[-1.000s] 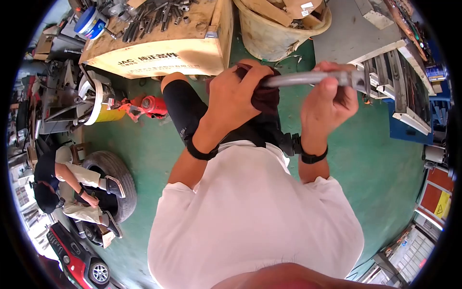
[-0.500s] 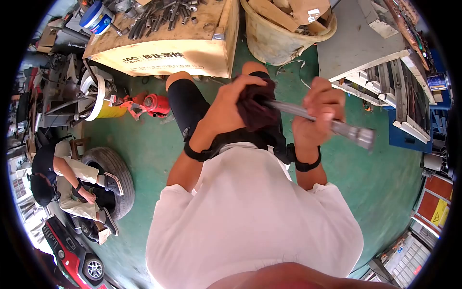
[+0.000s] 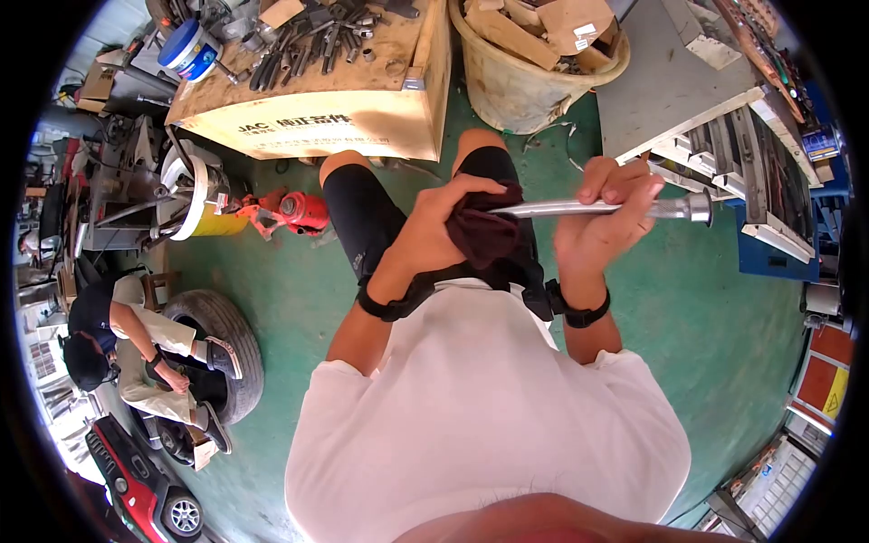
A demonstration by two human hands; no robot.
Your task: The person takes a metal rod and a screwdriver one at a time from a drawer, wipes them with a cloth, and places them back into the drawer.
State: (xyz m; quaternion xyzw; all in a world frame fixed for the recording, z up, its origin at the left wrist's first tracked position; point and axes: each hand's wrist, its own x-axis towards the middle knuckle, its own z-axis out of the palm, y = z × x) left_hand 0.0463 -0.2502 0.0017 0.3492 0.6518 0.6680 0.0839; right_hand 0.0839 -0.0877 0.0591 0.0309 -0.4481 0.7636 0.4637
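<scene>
My left hand (image 3: 429, 233) is closed on a dark maroon cloth (image 3: 487, 237), bunched above my lap. Out of the cloth runs a shiny metal bar (image 3: 547, 209), its inner end hidden inside the folds. It lies almost level, with a knurled grip section and a wider flared end at the far right. My right hand (image 3: 605, 224) has its fingers curled over the bar near that grip, slightly blurred.
Ahead is a wooden crate (image 3: 344, 131) with sockets and tools on top. Beside it stand a bin of cardboard (image 3: 516, 95) and a grey cabinet (image 3: 643, 104). A red jack (image 3: 299, 212) is at left; farther off a person (image 3: 136, 335) sits at a tire (image 3: 243, 362).
The bar has swung from sloping down rightward to nearly level, its flared end rising. My right hand's fingers have shifted and loosened somewhat, while my left hand keeps the cloth around the bar.
</scene>
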